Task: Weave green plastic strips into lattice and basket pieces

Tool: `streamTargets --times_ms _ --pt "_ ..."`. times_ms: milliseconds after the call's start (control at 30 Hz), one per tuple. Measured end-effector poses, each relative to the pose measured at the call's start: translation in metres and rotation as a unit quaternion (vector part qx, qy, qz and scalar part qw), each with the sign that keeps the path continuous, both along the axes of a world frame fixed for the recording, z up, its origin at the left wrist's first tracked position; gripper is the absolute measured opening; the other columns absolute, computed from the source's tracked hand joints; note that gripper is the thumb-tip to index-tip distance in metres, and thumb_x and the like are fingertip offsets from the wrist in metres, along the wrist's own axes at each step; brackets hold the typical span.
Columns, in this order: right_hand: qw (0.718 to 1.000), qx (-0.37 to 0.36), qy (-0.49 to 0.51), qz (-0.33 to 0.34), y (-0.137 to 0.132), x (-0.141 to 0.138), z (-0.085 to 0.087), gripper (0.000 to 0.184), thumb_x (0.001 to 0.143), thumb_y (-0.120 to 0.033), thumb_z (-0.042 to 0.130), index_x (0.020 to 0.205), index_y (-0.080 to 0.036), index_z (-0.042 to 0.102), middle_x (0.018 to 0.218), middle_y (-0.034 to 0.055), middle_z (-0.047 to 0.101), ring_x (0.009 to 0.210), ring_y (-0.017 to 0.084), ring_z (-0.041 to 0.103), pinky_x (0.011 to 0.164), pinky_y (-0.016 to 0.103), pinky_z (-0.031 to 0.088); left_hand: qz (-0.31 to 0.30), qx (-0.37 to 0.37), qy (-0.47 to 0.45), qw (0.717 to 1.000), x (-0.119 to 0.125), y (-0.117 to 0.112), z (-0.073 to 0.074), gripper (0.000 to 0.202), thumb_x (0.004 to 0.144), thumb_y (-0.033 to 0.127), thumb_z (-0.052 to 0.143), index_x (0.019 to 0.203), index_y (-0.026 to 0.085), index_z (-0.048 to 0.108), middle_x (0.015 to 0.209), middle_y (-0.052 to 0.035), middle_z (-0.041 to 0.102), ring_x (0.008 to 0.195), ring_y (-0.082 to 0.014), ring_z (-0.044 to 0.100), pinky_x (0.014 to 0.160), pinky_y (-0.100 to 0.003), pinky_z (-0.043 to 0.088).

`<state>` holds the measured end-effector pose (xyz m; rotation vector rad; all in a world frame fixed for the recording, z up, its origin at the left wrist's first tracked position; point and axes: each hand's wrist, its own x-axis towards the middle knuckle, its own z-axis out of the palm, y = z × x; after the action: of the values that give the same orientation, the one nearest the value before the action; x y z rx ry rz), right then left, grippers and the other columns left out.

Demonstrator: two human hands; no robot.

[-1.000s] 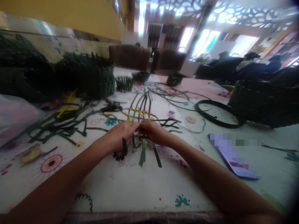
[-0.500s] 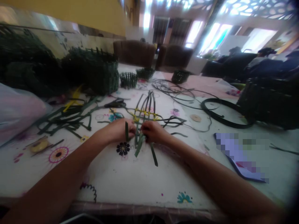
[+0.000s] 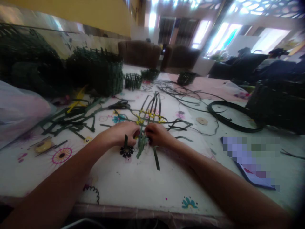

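In the middle of the table lies a weave of dark green strips crossed in a grid, with yellow ties at the crossings. My left hand is closed at the weave's near left side, and a short strip end sticks out below it. Close beside it, my right hand is closed on the near right side, with a green strip hanging out under it toward me. Between the hands, more strip ends point toward me. My fingertips are partly hidden.
Loose green strips, a tape roll and a plastic bag lie left. Woven baskets stand behind. On the right are a strip coil, a round disc, a blurred-out purple item and a dark basket.
The strip end under my left hand has shifted slightly left and down. Both hands stay at the near side of the weave. The whole view has shifted a little.
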<state>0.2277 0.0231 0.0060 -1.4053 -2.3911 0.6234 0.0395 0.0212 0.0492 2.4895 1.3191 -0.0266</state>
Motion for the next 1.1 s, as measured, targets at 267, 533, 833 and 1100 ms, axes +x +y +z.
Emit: streamTargets --times_ms 267,533,833,1100 --pt "0.997 0.015 0.071 0.018 -0.002 0.006 0.006 0.012 0.076 -0.004 0.053 0.071 -0.015 0.057 0.077 0.002 0.056 0.069 0.012 0.048 0.066 0.024 0.036 0.018 -0.018 -0.07 0.997 -0.004 0.007 0.007 0.01 0.078 0.018 0.053 0.087 0.019 0.058 0.084 -0.0024 0.066 0.076 -0.016 0.058 0.065 -0.025 0.037" --pt "0.978 0.021 0.147 0.148 0.0 0.016 0.017 0.016 0.068 -0.002 0.05 0.074 -0.016 0.057 0.08 0.0022 0.057 0.071 0.014 0.051 0.067 0.026 0.041 -0.015 0.041 -0.05 0.998 0.001 -0.002 0.013 0.016 0.078 0.01 0.048 0.082 0.018 0.061 0.076 -0.0025 0.063 0.07 -0.0148 0.057 0.063 -0.024 0.036" --pt "0.988 0.005 0.085 0.126 0.001 0.013 0.008 0.014 0.075 -0.004 0.052 0.072 -0.017 0.053 0.077 0.0 0.051 0.07 0.011 0.047 0.067 0.025 0.039 -0.068 -0.008 -0.058 0.996 -0.002 0.002 0.008 0.017 0.082 0.03 0.057 0.076 0.019 0.069 0.075 -0.0021 0.064 0.072 -0.0147 0.056 0.065 -0.025 0.037" --pt "0.993 -0.021 0.058 0.1 0.003 0.014 0.007 0.016 0.077 -0.002 0.052 0.072 -0.017 0.054 0.076 0.0002 0.055 0.072 0.012 0.05 0.069 0.025 0.039 -0.081 -0.006 -0.08 0.994 -0.007 0.008 -0.003 0.011 0.078 0.019 0.055 0.078 0.022 0.066 0.085 -0.0014 0.062 0.077 -0.014 0.056 0.068 -0.024 0.039"
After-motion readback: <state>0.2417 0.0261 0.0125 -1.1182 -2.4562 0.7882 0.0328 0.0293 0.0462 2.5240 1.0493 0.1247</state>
